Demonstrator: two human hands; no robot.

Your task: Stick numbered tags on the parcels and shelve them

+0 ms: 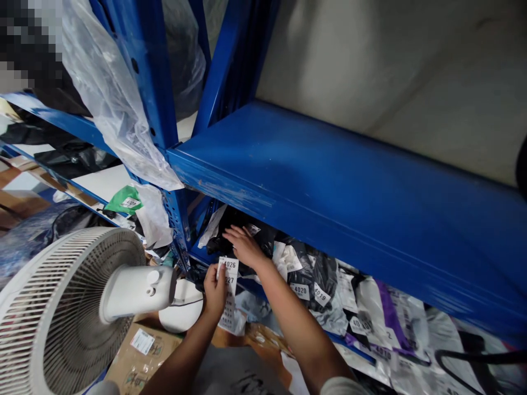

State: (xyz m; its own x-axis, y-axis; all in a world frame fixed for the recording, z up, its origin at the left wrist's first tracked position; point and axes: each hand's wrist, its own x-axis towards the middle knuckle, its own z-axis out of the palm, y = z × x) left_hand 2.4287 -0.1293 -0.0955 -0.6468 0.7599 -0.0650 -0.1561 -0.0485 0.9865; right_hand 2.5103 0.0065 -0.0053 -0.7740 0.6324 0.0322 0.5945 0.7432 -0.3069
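Note:
My left hand (pixel 214 292) grips a white strip of numbered labels (pixel 229 296); its top label reads 4026. My right hand (pixel 244 244) reaches in under the blue shelf beam (pixel 337 203), fingers stretched flat on a black plastic-wrapped package (pixel 263 237) on the lower shelf. More bagged packages carrying white number stickers such as 4020 (pixel 300 290) lie in a row to the right of that hand.
A white fan (pixel 61 312) stands at the lower left, close to my left arm. A cardboard box (pixel 142 351) sits below it. Blue rack uprights (pixel 154 93) carry clear plastic bags (pixel 111 93). A green bag (pixel 125 200) lies on the left shelf.

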